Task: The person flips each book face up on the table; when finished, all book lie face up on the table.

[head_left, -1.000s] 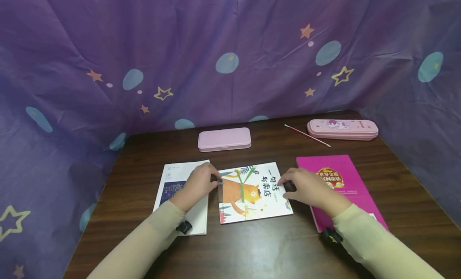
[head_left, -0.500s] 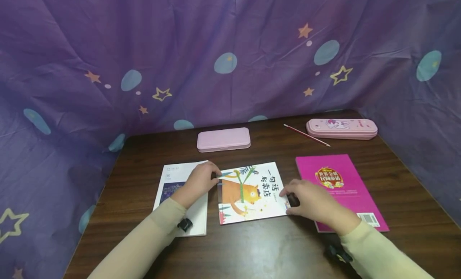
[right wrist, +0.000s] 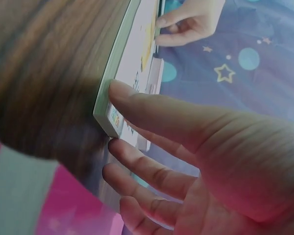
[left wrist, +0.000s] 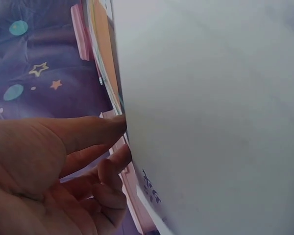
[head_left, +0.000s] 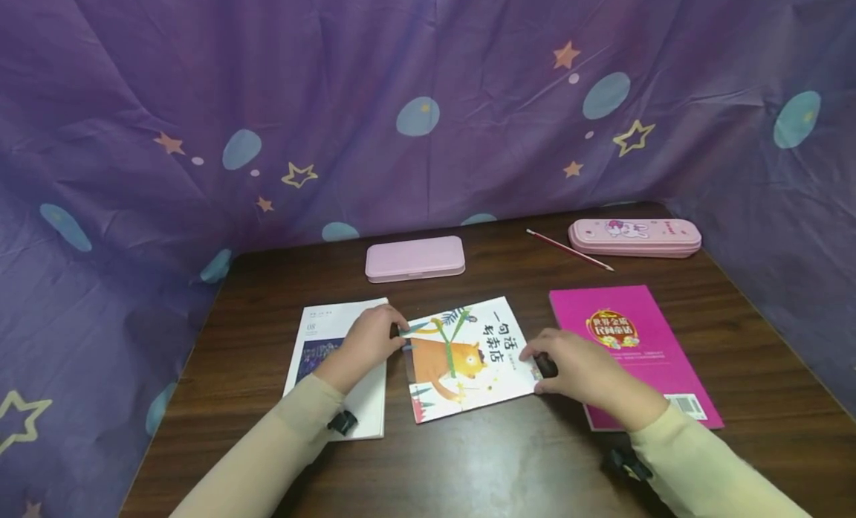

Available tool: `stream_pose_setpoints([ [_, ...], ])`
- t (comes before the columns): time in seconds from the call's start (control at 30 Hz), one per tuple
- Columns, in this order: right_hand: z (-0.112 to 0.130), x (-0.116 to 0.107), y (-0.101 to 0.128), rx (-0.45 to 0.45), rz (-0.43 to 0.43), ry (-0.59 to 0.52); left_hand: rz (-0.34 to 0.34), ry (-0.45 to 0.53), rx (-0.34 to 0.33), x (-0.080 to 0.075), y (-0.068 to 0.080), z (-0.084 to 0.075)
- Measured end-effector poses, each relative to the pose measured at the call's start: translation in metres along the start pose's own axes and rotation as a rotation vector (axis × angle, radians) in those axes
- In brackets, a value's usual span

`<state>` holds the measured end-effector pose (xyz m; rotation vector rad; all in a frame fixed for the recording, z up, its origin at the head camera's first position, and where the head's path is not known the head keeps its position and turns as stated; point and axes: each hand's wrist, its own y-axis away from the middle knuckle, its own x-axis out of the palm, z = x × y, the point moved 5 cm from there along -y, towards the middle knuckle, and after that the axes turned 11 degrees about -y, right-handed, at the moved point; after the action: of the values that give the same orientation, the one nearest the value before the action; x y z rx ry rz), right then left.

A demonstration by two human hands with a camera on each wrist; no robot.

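Holding picture book (head_left: 471,362) by edges, roomy tabletop (head_left: 468,470) nearside.

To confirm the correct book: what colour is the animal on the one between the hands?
The animal on that book is orange, clearest in the head view.

Book (head_left: 455,362): thin, closed, illustrated cover up. White ground, orange animal, green strap and leaves, dark Chinese title toward the right end. I've got it pinched at its left and right ends, over the table (head_left: 468,470), long side running left-right, right end angled slightly away from me. Can't tell if it's flat or slightly raised.
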<state>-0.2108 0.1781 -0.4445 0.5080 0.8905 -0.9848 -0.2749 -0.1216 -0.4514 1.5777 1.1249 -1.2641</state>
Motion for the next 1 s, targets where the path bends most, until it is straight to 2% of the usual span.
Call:
stream_pose_setpoints([
  [0.23, -0.007, -0.005, -0.006, -0.022, -0.008, 0.006, 0.056, 0.022, -0.019, 0.000, 0.012, 0.000],
  [0.4, -0.016, -0.009, -0.011, 0.020, -0.020, 0.016, 0.095, 0.035, -0.011, 0.000, 0.020, -0.002],
  [0.6, -0.023, -0.013, -0.020, 0.070, -0.031, 0.022, 0.106, 0.025, 0.015, -0.001, 0.030, -0.006],
  [1.0, -0.039, -0.017, -0.041, 0.057, -0.062, 0.024, 0.137, 0.088, 0.059, 0.000, 0.047, -0.008],
])
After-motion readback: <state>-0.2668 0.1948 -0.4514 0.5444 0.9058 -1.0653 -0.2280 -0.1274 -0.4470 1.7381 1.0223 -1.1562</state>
